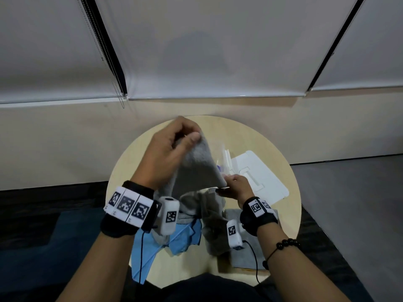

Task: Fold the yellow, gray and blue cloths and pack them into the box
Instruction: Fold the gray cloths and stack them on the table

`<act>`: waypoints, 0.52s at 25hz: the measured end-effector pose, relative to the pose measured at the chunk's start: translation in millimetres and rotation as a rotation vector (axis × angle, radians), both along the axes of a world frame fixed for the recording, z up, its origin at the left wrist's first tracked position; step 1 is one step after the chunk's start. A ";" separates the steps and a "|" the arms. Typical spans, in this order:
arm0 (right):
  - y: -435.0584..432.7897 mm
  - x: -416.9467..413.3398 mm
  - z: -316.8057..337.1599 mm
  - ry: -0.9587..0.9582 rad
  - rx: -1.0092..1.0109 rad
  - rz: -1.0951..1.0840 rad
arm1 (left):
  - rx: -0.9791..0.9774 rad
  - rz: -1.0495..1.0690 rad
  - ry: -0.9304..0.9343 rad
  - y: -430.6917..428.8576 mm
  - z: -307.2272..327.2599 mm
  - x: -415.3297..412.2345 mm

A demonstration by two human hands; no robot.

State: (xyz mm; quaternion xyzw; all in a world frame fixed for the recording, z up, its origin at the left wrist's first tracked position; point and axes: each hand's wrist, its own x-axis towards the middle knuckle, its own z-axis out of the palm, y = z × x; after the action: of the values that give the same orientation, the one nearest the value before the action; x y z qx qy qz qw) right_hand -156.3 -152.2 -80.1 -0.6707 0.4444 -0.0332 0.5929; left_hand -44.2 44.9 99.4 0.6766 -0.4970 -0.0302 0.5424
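A gray cloth hangs in the air over the round table. My left hand pinches its upper corner, raised high. My right hand pinches a lower corner of the same cloth, closer to the table. The rest of the gray cloth droops in a heap onto the table. A blue cloth lies crumpled at the near left, hanging over the table's edge. A folded gray cloth lies at the near right. The clear box is mostly hidden behind the raised cloth. I see no yellow cloth.
The box's white lid lies flat at the right of the table, beside the box. A cream wall with window blinds stands just behind the table. Dark carpet surrounds it.
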 end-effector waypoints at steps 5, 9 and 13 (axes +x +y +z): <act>3.2 10.2 22.9 -0.379 0.129 -0.031 | 0.108 -0.063 0.169 -16.3 -32.1 -4.5; 13.7 16.8 50.4 -0.601 0.189 0.116 | 0.217 0.113 0.198 -29.7 -65.7 4.4; 22.3 16.3 72.4 -0.657 0.112 0.251 | 0.185 0.195 0.192 -37.8 -78.2 10.4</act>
State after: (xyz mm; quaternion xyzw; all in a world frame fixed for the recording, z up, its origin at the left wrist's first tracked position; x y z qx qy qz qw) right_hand -140.0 -129.9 -7.7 -0.6398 0.1454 -0.1497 0.7396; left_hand -33.9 7.1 21.2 0.7627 -0.3702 -0.0876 0.5230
